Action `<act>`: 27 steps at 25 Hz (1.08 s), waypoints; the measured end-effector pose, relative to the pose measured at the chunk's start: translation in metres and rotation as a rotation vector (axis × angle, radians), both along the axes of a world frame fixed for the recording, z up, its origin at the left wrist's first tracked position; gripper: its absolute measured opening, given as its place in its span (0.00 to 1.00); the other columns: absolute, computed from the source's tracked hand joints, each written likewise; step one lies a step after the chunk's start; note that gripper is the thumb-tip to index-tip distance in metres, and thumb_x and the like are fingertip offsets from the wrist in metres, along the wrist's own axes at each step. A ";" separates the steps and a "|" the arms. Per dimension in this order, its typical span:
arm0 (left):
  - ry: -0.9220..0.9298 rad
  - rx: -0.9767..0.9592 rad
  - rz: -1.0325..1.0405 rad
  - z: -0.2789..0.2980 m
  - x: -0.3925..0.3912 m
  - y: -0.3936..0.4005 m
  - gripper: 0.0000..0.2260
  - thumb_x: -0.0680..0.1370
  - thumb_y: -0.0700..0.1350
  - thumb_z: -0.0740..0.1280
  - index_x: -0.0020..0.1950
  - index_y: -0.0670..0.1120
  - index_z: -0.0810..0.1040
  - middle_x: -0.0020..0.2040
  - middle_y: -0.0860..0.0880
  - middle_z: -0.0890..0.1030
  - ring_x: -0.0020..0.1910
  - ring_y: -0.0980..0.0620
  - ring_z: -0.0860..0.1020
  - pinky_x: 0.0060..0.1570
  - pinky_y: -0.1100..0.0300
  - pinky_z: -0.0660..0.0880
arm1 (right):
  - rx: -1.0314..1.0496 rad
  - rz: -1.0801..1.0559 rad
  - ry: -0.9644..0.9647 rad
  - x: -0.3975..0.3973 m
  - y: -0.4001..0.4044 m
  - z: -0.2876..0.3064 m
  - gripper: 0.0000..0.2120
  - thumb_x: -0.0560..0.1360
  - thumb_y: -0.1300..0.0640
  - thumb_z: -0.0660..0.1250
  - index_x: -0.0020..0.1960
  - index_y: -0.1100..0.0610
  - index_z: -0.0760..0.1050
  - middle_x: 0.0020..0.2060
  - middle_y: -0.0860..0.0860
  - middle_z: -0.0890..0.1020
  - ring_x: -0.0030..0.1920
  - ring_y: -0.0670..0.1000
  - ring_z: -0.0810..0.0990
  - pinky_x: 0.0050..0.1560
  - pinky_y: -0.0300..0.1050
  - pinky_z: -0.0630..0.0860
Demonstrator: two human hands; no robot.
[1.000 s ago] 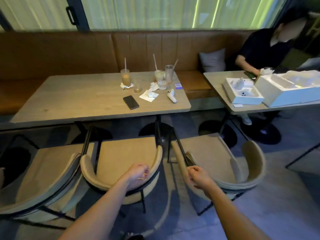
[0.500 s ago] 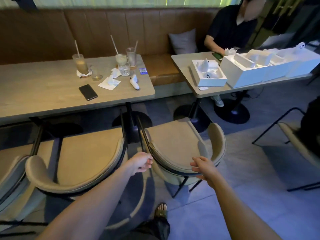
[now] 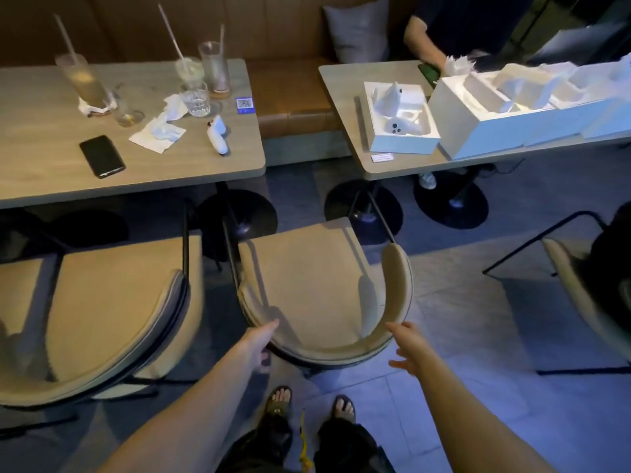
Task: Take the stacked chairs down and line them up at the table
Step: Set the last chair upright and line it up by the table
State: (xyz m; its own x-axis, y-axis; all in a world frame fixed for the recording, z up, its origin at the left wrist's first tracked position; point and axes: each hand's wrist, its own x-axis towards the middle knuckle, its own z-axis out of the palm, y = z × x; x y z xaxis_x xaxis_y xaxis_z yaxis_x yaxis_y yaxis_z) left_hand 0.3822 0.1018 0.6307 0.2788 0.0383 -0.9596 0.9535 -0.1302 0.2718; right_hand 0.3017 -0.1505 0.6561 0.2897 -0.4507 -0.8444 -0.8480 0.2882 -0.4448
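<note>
No stack is seen; a beige chair (image 3: 321, 291) is stood on the floor at centre, its curved padded back on a dark frame, facing the gap between the tables. A second chair (image 3: 102, 312) is set at 9 o'clock under the left table (image 3: 44, 172). Final alignment is judged unfinished. Left hand (image 3: 261, 339) is pressed to the backrest, half-closed. Right hand (image 3: 406, 346) is spread wide, empty, just off the rim.

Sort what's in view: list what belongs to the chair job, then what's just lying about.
Job: middle chair, left chair, left table, left hand, right hand.
Lying about: phone, glasses, napkins, white controller, white boxes.
</note>
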 end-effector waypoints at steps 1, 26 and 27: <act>0.025 -0.007 0.036 -0.003 0.000 -0.007 0.29 0.79 0.53 0.66 0.75 0.44 0.63 0.73 0.42 0.67 0.72 0.41 0.66 0.66 0.42 0.68 | 0.026 -0.010 0.005 0.006 -0.009 -0.004 0.31 0.79 0.54 0.64 0.78 0.56 0.55 0.76 0.57 0.62 0.72 0.64 0.64 0.64 0.64 0.72; 0.020 0.157 0.412 -0.057 0.031 -0.029 0.20 0.82 0.37 0.60 0.73 0.46 0.62 0.72 0.37 0.68 0.67 0.30 0.70 0.54 0.25 0.69 | 0.091 0.004 0.115 0.074 -0.050 -0.091 0.25 0.70 0.78 0.63 0.63 0.62 0.68 0.59 0.65 0.77 0.57 0.72 0.77 0.28 0.75 0.75; 0.010 0.153 0.414 -0.056 0.036 -0.021 0.20 0.82 0.37 0.60 0.73 0.47 0.62 0.72 0.37 0.69 0.67 0.30 0.70 0.53 0.25 0.70 | 0.084 -0.003 0.113 0.079 -0.043 -0.091 0.23 0.71 0.77 0.62 0.64 0.63 0.68 0.59 0.65 0.77 0.58 0.72 0.76 0.25 0.72 0.75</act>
State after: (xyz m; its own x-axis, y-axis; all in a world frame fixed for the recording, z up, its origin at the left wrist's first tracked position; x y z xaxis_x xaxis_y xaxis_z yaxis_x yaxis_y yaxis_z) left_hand 0.4184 0.0810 0.5745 0.2011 0.2869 -0.9366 0.9362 0.2249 0.2699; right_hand 0.3804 -0.1932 0.5647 0.1892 -0.3774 -0.9065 -0.8905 0.3232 -0.3204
